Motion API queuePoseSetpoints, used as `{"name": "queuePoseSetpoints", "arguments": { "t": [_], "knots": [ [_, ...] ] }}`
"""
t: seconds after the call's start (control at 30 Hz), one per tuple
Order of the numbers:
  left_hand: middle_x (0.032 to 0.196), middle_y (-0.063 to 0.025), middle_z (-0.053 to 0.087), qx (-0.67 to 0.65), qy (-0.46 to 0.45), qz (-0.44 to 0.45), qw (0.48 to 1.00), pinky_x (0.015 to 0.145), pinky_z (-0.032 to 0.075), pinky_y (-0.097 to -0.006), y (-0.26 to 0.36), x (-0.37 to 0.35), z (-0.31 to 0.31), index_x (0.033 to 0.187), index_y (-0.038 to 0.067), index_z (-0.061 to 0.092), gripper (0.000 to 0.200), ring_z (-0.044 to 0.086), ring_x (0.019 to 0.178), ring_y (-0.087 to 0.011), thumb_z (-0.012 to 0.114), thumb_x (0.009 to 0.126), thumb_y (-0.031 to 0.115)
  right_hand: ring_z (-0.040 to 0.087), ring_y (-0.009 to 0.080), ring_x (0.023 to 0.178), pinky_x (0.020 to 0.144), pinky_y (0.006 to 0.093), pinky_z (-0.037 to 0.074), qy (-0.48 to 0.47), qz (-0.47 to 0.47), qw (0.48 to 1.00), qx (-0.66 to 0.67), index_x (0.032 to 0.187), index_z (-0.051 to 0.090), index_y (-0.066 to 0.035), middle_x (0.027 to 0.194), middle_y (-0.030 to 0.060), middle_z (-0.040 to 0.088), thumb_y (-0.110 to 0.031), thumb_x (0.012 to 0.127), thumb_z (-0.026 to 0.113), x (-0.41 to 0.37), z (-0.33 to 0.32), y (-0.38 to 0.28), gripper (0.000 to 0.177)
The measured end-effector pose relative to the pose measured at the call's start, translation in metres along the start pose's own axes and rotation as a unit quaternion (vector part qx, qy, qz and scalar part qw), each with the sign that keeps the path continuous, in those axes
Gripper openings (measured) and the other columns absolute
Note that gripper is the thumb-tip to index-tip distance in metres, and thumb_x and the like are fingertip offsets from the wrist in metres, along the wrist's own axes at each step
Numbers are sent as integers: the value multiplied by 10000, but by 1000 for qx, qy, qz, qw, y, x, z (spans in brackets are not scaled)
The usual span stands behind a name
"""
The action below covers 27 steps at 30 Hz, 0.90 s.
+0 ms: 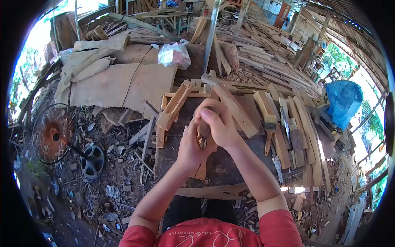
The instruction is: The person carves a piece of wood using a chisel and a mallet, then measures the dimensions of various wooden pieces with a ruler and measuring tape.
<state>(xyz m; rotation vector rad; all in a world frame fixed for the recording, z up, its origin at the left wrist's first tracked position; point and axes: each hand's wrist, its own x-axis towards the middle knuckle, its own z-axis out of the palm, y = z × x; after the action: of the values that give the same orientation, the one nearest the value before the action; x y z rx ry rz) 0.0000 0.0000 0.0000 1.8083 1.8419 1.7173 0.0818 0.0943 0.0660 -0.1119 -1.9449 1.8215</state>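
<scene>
In front of my body, above the workbench (230,160), both hands are wrapped round a small dark brown wooden piece (204,128) with a rounded end. Its exact kind is hidden by the fingers. My left hand (192,145) is closed about its lower left side. From above and the right, my right hand (220,123) grips it, thumb laid over the top. Under the hands, a light wooden block (200,171) lies on the bench. Close by to the left is a grooved wooden piece (175,108); a thick wooden bar (236,110) slants away on the right.
On the bench's right side lie a paintbrush (269,127), a hand saw (284,115) and several wooden strips (306,136). A blue plastic bag (345,103) hangs at the far right. A large spoked wheel (53,136) and a black pulley wheel (93,162) stand left, among wood scraps.
</scene>
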Motion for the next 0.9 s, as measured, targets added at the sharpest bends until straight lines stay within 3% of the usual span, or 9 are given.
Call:
{"name": "queuePoseSetpoints", "arguments": {
  "t": [0.07, 0.1, 0.17, 0.33, 0.47, 0.53, 0.63, 0.73, 0.9],
  "knots": [
    [941, -99, 603, -167, -10, -76, 983, 739, 474, -279, 4, 21, -6, 1041, -28, 503, 390, 588, 859, -153, 675, 698, 44, 525, 222, 965, 864, 368, 399, 100, -103, 968, -204, 937, 560, -56, 1036, 127, 543, -297, 836, 581, 6, 8, -2, 262],
    [941, -99, 603, -170, -11, -69, 983, 739, 474, -279, 15, 24, 0, 1041, -28, 503, 390, 588, 859, -153, 675, 698, 44, 525, 222, 965, 864, 368, 399, 103, -107, 966, -210, 937, 560, -56, 1036, 127, 543, -297, 836, 581, -7, 8, -14, 262],
    [725, -33, 553, -236, -15, -57, 970, 575, 425, -222, 6, 33, 9, 901, 3, 530, 270, 489, 651, -72, 675, 685, 74, 511, 267, 1022, 903, 370, 382, 156, -202, 884, -391, 989, 555, -45, 1041, 148, 533, -314, 831, 575, -10, 7, -21, 312],
    [660, -9, 519, -251, 21, -70, 965, 585, 412, -242, -2, 37, 20, 806, 15, 499, 163, 448, 623, -62, 636, 752, 85, 448, 303, 1162, 985, 422, 315, 188, -123, 852, -472, 1175, 506, -15, 1264, 193, 461, -469, 868, 450, -24, -36, -24, 551],
    [612, 32, 494, -255, 43, -88, 962, 502, 382, -207, -5, 37, 18, 750, 49, 488, 135, 469, 538, -40, 604, 819, 51, 503, 289, 1108, 980, 467, 312, 358, 162, 670, -630, 1161, 518, -50, 1223, 159, 499, -516, 839, 481, -40, -108, 23, 568],
    [623, 29, 498, -261, 48, -78, 961, 507, 388, -208, -6, 37, 16, 761, 48, 484, 131, 473, 541, -42, 601, 818, 43, 525, 309, 1067, 964, 523, 311, 335, 237, 599, -688, 1145, 513, -49, 1166, 154, 523, -552, 798, 520, -59, -136, 66, 610],
    [642, 24, 507, -276, 53, -74, 957, 519, 402, -210, -14, 35, 16, 784, 47, 478, 125, 480, 549, -44, 597, 816, 30, 521, 319, 1060, 946, 551, 321, 295, 357, 602, -651, 1148, 484, -18, 1117, 157, 533, -565, 744, 582, -68, -138, 84, 687],
    [649, 23, 510, -279, 56, -70, 956, 526, 410, -212, -14, 33, 14, 796, 46, 477, 121, 485, 556, -44, 594, 814, 22, 552, 312, 1021, 908, 513, 389, 313, 303, 553, -710, 1129, 464, 3, 1126, 153, 530, -540, 710, 636, -68, -137, 95, 707],
    [667, 10, 511, -302, 59, -87, 948, 559, 388, -229, -11, 31, 14, 786, 36, 480, 156, 455, 607, -50, 630, 795, 80, 593, 286, 977, 845, 416, 463, 253, 341, 604, -674, 1014, 497, -3, 1067, 165, 575, -468, 656, 715, -58, -138, 62, 626]
  ]
}}
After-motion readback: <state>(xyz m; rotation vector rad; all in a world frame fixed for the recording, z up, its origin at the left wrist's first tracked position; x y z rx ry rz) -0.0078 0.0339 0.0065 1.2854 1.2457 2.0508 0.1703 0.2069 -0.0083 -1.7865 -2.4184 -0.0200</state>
